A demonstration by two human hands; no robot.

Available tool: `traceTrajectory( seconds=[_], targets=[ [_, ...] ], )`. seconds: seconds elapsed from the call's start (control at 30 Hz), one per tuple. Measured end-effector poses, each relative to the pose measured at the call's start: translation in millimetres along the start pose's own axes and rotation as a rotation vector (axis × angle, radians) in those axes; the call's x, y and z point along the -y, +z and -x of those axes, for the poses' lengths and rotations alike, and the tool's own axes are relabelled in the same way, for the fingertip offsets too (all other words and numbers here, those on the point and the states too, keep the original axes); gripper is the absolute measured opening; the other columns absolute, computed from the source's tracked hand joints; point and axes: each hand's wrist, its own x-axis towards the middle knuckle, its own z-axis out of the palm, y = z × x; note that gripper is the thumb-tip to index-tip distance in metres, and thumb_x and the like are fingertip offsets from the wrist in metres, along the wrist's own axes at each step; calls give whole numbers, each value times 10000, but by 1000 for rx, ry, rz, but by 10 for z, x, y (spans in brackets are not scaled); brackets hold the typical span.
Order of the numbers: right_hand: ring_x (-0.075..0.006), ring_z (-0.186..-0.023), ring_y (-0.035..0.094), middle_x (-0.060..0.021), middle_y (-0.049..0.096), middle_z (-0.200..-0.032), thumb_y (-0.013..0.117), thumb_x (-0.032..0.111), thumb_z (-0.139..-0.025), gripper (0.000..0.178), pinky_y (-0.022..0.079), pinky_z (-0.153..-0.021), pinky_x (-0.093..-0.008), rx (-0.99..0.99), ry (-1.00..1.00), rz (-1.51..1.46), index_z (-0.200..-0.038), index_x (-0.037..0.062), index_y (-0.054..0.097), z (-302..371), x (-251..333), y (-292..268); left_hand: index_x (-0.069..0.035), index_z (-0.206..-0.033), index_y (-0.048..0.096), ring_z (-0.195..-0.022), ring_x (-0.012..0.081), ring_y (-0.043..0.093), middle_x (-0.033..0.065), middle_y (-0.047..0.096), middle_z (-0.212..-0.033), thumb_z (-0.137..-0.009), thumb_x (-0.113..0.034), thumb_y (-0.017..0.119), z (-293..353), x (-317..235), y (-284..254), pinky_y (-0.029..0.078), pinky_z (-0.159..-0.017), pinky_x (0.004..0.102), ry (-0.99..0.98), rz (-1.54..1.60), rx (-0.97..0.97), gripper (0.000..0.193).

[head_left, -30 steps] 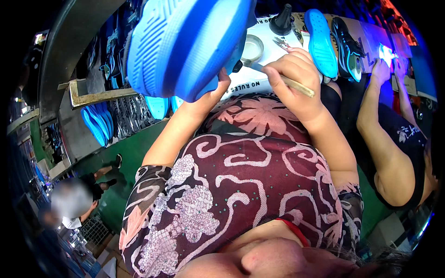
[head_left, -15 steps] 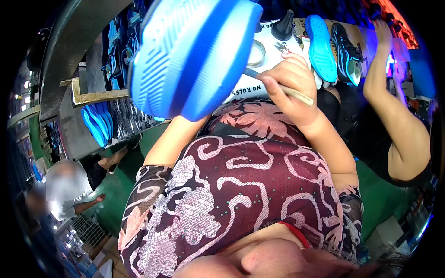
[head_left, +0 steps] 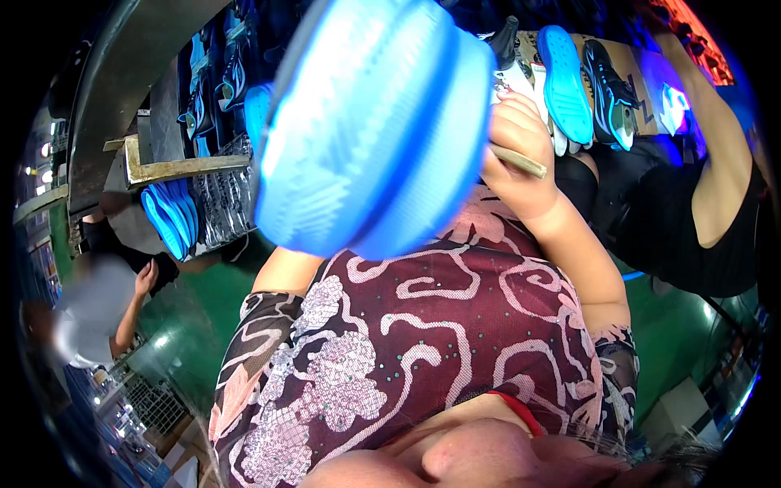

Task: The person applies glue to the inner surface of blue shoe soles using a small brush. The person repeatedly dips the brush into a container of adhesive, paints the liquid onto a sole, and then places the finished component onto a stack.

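A large blue shoe sole (head_left: 366, 138) with ridged sides is held up close to the camera, slightly blurred. My left forearm (head_left: 286, 270) runs up behind it; the left hand and its fingers are hidden by the sole, which that arm supports. My right hand (head_left: 525, 134) is closed around a slim tool with a pale handle (head_left: 521, 162), at the right edge of the sole. The sole covers the tool's working end. Just beyond the right hand lie a blue sole (head_left: 564, 85) and a black shoe with blue trim (head_left: 606, 93).
A black cone-shaped object (head_left: 505, 41) stands behind the right hand. Stacked blue soles (head_left: 168, 220) and dark shoes (head_left: 198, 106) are on the left, near a metal bracket (head_left: 183, 170). A co-worker's arm (head_left: 720, 154) is at the right; another person (head_left: 89, 317) is at the lower left.
The blue sole has moved right and nearer my body, and now covers the tool's grey end and the pale work surface. The co-worker's arm at the right has shifted.
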Motion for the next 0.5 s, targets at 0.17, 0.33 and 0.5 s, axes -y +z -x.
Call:
traceTrajectory(
  seconds=[0.17,0.33,0.5],
  targets=[
    [-222,-571,511,-40,561,-601,673,127,-782,125,371,-652,-322,-59,66,21,-679,70,629,48,-37,-95,6,-1048,594,-958,209,578,125,603,-1057,-798,-58,601,5,6,-12,460,-830,331,-17,-18,8,259],
    [-221,-600,519,-40,558,-625,670,133,-787,121,380,-680,-335,8,-8,13,-693,70,628,-11,38,-73,7,-1083,586,-1008,218,568,137,591,-1105,-804,-69,592,20,-35,-30,454,-864,346,-27,-31,18,290],
    [-234,-604,532,-60,583,-638,619,116,-833,133,406,-717,-350,-16,22,133,-722,45,639,91,14,-262,8,-1118,578,-1058,228,558,149,579,-1153,-809,-80,583,-43,-40,-57,448,-897,362,-57,-71,93,321]
  ],
)
